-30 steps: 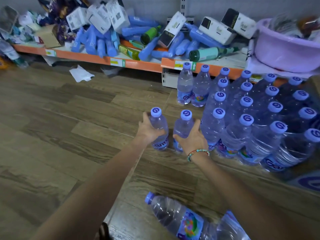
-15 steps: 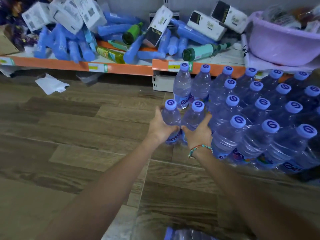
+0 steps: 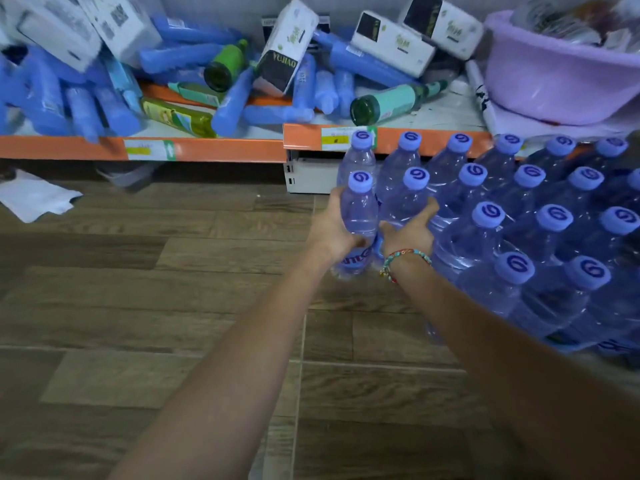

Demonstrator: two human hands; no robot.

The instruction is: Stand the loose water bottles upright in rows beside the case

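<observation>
Now my left hand [image 3: 332, 233] and right hand [image 3: 408, 230], fingers clamped on two bottles [image 3: 360, 209], have brought them against the case [image 3: 519, 237]; row extends.

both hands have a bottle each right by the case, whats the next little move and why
Probably set both down and let go. The left hand grips one bottle and the right hand grips the other; both are upright and sit just in front of the two standing bottles by the shelf, tight against the case. They look lined up, so release seems next.

Clear bottles [image 3: 360, 216], lilac caps [image 3: 360, 181]; orange shelf edge [image 3: 225, 150]; lavender basin [image 3: 554, 81].
</observation>
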